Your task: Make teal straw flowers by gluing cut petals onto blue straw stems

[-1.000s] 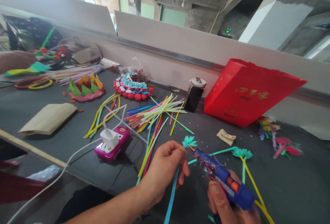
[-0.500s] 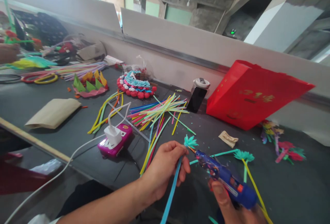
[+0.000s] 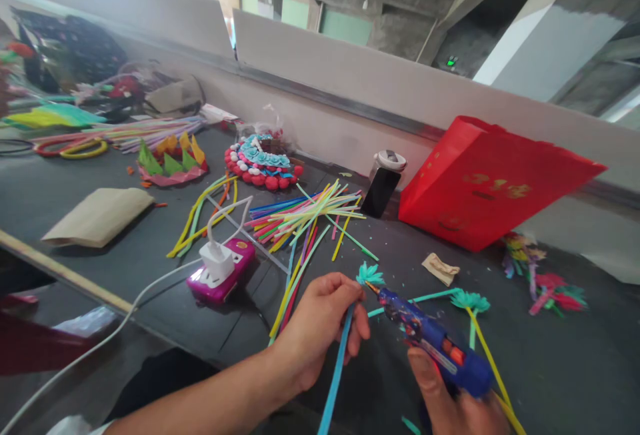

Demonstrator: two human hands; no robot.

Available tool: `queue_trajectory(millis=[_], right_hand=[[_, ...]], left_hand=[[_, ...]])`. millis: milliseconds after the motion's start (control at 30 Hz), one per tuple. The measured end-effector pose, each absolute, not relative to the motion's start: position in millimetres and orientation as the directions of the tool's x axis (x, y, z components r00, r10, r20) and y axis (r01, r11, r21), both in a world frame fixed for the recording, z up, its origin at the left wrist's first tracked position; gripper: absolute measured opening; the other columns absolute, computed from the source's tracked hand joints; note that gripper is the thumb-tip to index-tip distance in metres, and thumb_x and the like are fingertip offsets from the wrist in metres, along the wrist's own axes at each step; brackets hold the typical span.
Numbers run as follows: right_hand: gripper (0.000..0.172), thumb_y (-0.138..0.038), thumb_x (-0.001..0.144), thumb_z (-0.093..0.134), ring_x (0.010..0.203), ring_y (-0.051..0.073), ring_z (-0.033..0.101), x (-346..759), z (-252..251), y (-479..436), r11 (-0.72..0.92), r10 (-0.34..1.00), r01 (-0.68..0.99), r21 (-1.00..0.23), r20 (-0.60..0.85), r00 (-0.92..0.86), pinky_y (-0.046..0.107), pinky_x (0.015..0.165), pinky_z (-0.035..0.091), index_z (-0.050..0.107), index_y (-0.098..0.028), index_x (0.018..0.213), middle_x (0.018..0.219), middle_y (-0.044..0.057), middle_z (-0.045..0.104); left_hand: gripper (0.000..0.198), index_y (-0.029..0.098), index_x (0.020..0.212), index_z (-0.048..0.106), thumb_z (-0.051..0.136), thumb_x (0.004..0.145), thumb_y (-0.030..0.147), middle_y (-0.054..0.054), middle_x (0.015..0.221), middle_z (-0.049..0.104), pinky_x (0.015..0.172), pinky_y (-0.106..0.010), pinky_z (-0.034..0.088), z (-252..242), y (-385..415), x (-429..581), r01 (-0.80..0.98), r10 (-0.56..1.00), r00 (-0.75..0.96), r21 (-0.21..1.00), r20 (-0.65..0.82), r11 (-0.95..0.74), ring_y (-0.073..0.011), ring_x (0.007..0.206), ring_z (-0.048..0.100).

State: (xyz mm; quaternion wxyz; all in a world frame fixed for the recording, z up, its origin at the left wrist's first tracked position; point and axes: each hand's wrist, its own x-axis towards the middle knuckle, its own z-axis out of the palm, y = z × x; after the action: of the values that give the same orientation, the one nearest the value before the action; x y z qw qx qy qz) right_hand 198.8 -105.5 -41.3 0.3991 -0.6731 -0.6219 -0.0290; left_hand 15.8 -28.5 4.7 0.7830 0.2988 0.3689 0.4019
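My left hand (image 3: 330, 321) is closed in a pinch on a blue pipe cleaner (image 3: 336, 375), whose long end hangs down toward me. A small teal pipe-cleaner flower (image 3: 369, 273) shows just past my left fingertips; the join is hidden by the fingers. My right hand (image 3: 445, 398) is wrapped round a blue glue gun (image 3: 433, 338), with the thumb along its side. The nozzle points up and left and meets the base of the teal flower, though whether it touches cannot be told. Behind the gun lies another teal flower (image 3: 470, 300) with a yellow pipe cleaner (image 3: 490, 355).
Loose pipe cleaners (image 3: 315, 215) lie in a pile mid-table. A purple power strip (image 3: 223, 275) holds a white charger (image 3: 217, 258). Farther back stand a phone (image 3: 381, 191) and a red paper bag (image 3: 490, 185). A brown paper packet (image 3: 100, 217) lies at left.
The glue gun has shifted very slightly left and down, its nozzle still at the flower. My left hand keeps its hold in nearly the same place. The view has turned slightly.
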Motion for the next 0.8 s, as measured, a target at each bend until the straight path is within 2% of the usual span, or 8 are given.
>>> queue_trajectory(millis=[267, 600, 800], right_hand=[[0.046, -0.063, 0.086, 0.052, 0.078, 0.029, 0.072, 202, -46, -106, 0.103, 0.839, 0.877, -0.470, 0.514, 0.177, 0.034, 0.066, 0.055, 0.074, -0.023, 0.088, 0.081, 0.011, 0.074], [0.049, -0.066, 0.086, 0.049, 0.074, 0.030, 0.072, 202, -42, -107, 0.069, 0.821, 0.891, -0.449, 0.532, 0.205, 0.035, 0.061, 0.055, 0.074, -0.024, 0.082, 0.077, 0.009, 0.076], [0.051, -0.067, 0.085, 0.050, 0.074, 0.030, 0.073, 197, -33, -105, 0.013, 0.856, 0.868, -0.497, 0.455, 0.247, 0.034, 0.059, 0.055, 0.074, -0.022, 0.080, 0.076, 0.009, 0.076]], left_hand=[[0.014, 0.018, 0.076, 0.052, 0.054, 0.083, 0.030, 0.002, 0.046, 0.057, 0.030, -0.013, 0.031, 10, -30, 16, -0.384, 0.856, 0.393, 0.786, -0.336, 0.485, -0.0061, 0.030, 0.040], [0.012, 0.019, 0.078, 0.053, 0.055, 0.081, 0.030, 0.002, 0.047, 0.058, 0.027, -0.015, 0.030, 5, -29, 17, -0.389, 0.858, 0.402, 0.789, -0.320, 0.476, -0.0074, 0.029, 0.039], [0.014, 0.018, 0.077, 0.053, 0.056, 0.081, 0.031, 0.002, 0.047, 0.057, 0.028, -0.015, 0.031, 8, -29, 16, -0.375, 0.855, 0.397, 0.791, -0.334, 0.483, -0.0075, 0.030, 0.040]])
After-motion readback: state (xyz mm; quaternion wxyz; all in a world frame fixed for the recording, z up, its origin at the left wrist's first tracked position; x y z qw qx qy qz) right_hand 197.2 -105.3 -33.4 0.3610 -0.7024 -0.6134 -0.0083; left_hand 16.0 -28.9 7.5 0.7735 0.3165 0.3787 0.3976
